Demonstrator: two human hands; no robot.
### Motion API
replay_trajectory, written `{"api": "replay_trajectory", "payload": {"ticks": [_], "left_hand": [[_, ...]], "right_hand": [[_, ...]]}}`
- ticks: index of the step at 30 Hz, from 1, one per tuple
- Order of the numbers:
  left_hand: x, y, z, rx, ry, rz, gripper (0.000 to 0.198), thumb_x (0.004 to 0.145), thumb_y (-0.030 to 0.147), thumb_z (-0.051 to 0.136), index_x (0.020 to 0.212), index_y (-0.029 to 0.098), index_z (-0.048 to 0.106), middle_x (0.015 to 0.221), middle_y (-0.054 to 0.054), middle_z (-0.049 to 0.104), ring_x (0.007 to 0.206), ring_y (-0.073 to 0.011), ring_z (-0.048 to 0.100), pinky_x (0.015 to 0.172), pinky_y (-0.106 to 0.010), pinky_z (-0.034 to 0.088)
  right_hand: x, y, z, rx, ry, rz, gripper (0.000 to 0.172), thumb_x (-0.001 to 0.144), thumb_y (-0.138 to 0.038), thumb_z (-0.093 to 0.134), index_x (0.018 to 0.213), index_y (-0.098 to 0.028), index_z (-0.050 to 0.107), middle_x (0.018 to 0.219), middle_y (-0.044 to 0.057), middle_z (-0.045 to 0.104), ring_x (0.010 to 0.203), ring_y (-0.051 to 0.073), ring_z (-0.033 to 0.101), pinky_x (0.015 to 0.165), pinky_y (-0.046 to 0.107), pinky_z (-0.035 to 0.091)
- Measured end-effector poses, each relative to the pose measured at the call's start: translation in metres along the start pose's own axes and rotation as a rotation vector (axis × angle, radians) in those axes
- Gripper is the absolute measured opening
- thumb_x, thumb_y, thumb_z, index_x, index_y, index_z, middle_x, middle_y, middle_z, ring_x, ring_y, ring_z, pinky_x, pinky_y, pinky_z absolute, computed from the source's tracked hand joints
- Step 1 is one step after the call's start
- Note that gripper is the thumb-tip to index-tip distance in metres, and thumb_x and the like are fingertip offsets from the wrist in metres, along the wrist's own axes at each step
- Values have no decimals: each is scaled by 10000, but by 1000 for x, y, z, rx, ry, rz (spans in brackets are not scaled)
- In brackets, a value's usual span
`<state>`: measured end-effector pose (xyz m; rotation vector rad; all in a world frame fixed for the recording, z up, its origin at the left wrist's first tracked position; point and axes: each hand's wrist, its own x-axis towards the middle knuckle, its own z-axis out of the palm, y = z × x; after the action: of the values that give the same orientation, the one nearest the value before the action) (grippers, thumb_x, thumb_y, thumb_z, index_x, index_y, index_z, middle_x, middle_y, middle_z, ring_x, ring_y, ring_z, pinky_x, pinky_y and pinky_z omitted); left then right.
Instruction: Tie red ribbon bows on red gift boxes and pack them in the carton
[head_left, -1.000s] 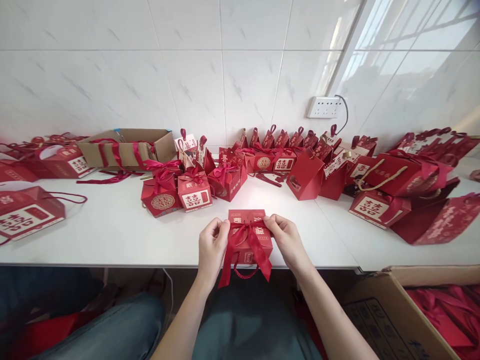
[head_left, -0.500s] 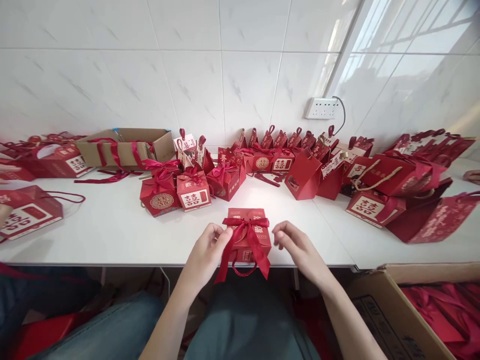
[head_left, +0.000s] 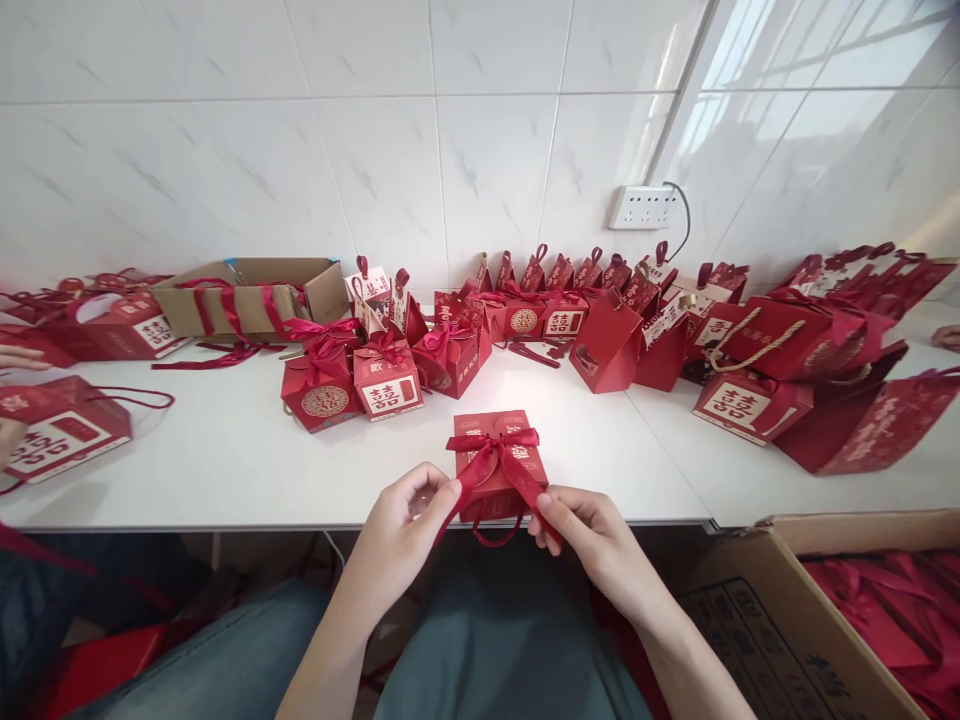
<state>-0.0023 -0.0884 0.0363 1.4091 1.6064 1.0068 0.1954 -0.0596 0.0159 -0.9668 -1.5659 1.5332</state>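
A red gift box (head_left: 501,420) stands at the table's front edge, straight before me. Across its top lies a red ribbon tied in a bow (head_left: 493,441), its two tails hanging toward me. My left hand (head_left: 412,520) pinches the left tail between thumb and fingers. On the other side, my right hand (head_left: 581,525) is closed on the right tail near the box's front corner. Between the tails a twisted red cord handle (head_left: 497,538) droops over the table edge.
Bow-tied red boxes (head_left: 386,385) stand behind, left of centre. A cardboard tray (head_left: 247,290) with ribbons sits near the wall. Stacked red boxes (head_left: 750,400) are at right. An open carton (head_left: 780,590) holds red packaging below. Another person's hand (head_left: 11,435) is at far left.
My right hand has come in from beside the box and taken the right ribbon tail. My left hand has moved down slightly onto the left tail.
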Motion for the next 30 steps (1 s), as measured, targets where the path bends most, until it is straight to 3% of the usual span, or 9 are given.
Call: {"api": "replay_trajectory", "payload": {"ticks": [6, 13, 19, 25, 30], "left_hand": [[-16, 9, 15, 254, 222, 16, 305, 849, 478, 441, 694, 221, 495, 627, 28, 654, 595, -162, 628, 586, -236, 415], [-25, 5, 33, 317, 166, 67, 292, 859, 463, 441, 694, 234, 517, 643, 36, 681, 556, -148, 639, 503, -206, 394], [-18, -1, 29, 382, 233, 52, 278, 849, 438, 449, 675, 231, 515, 593, 47, 639, 464, -123, 556, 479, -205, 363], [-8, -3, 20, 246, 235, 7, 325, 832, 504, 468, 672, 224, 504, 636, 21, 640, 581, -152, 618, 540, -217, 422], [-5, -4, 22, -40, 68, -74, 354, 802, 536, 513, 674, 206, 504, 579, 8, 617, 532, -157, 606, 539, -243, 482]], "right_hand": [[-3, 3, -3, 11, -20, -9, 410, 876, -486, 505, 656, -168, 639, 612, 1, 533, 617, 118, 466, 623, 233, 360], [-1, 8, -4, 121, -32, 1, 394, 868, -475, 530, 662, -163, 655, 640, 9, 567, 607, 113, 470, 625, 227, 388], [-3, 6, -14, -5, 3, 34, 424, 848, -516, 523, 664, -159, 659, 605, 13, 553, 609, 135, 499, 630, 249, 403], [-5, 11, -10, -121, -42, 27, 438, 889, -510, 454, 694, -161, 633, 681, 23, 586, 664, 144, 505, 645, 250, 385], [-9, 7, -3, -179, -31, 3, 429, 900, -495, 448, 684, -162, 611, 691, 21, 597, 674, 146, 515, 654, 244, 389]]}}
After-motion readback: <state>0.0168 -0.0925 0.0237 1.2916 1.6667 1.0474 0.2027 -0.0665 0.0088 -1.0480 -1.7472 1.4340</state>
